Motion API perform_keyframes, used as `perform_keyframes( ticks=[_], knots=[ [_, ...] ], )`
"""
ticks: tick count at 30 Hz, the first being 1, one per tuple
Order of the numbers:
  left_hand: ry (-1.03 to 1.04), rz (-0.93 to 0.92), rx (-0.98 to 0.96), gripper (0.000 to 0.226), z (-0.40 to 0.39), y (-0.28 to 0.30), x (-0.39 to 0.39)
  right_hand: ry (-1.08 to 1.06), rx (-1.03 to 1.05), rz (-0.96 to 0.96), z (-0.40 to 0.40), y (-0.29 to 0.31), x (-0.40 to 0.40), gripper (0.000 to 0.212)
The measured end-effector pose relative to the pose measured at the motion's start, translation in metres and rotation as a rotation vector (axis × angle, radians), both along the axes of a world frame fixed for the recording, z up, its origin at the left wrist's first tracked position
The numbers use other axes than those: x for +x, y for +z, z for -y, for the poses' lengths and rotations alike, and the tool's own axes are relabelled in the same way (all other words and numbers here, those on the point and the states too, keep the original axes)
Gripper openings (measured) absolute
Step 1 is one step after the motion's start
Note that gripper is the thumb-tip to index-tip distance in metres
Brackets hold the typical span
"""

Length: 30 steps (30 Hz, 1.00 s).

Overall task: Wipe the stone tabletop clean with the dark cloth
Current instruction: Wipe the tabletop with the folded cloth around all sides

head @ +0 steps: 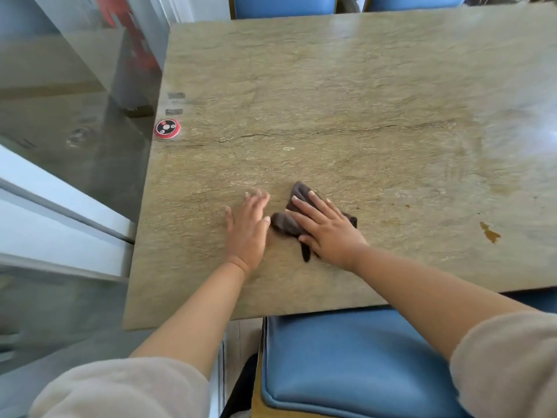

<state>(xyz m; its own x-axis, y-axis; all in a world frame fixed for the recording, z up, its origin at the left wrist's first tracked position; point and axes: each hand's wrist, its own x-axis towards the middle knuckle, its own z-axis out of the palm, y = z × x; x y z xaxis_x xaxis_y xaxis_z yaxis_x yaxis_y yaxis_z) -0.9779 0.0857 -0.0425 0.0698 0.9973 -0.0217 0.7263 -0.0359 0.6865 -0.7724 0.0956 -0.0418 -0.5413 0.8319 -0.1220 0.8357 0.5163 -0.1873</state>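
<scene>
Greenish-brown stone tabletop (346,95) seems barely wiped: flat right hand (327,229) presses crumpled dark cloth (286,223), open left hand (248,226) braces, brown stain (489,232) remains.

The right hand (328,230) lies flat over the middle of the dark cloth (284,223), so the part under the palm is hidden and its folds there cannot be told. Beyond the grip, the table (331,101) is cut off by the right edge, and two blue chairs (283,6) by the top edge. Far left of the grip, the markings on the small red-rimmed disc (167,128) are too small to read.
</scene>
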Motion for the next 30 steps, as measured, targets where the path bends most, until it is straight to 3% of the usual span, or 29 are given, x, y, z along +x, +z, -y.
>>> perform_keyframes(
  ticks=[2,4,6,8,11,17,18,23,25,27,30],
  knots=[
    [0.065,0.066,0.018,0.071,0.004,-0.003,0.005,0.009,-0.005,-0.024,0.014,-0.003,-0.019,0.06],
    [0.156,0.123,0.017,0.066,0.004,-0.004,0.01,0.324,0.015,0.004,0.039,-0.005,-0.014,0.058],
    [0.191,0.063,0.011,0.068,0.005,-0.004,0.021,0.606,0.008,0.011,0.059,-0.003,0.016,0.053],
    [0.171,-0.054,0.004,0.07,0.006,-0.002,0.041,0.703,-0.037,-0.01,0.058,0.001,0.051,0.051],
    [0.14,-0.192,-0.013,0.07,0.007,-0.005,0.079,0.577,-0.049,0.05,0.027,0.005,0.092,0.054],
    [0.22,-0.294,0.031,0.067,0.004,-0.014,0.097,-0.153,-0.045,-0.063,-0.017,0.003,0.072,0.055],
    [0.221,-0.289,0.034,0.067,0.005,-0.014,0.098,-0.15,-0.039,-0.081,-0.01,0.001,0.069,0.055],
    [0.189,-0.353,0.034,0.065,0.005,-0.01,0.1,0.323,0.041,-0.086,0.05,-0.007,0.118,0.052],
    [0.168,-0.417,0.017,0.064,0.005,-0.01,0.1,0.4,0.047,-0.065,0.05,-0.007,0.132,0.05],
    [0.157,-0.463,-0.011,0.064,0.006,-0.01,0.102,0.341,0.059,-0.038,0.035,-0.009,0.13,0.051],
    [0.131,-0.529,-0.057,0.059,0.007,-0.009,0.104,0.062,0.0,-0.081,-0.003,-0.006,0.113,0.053]
  ],
)
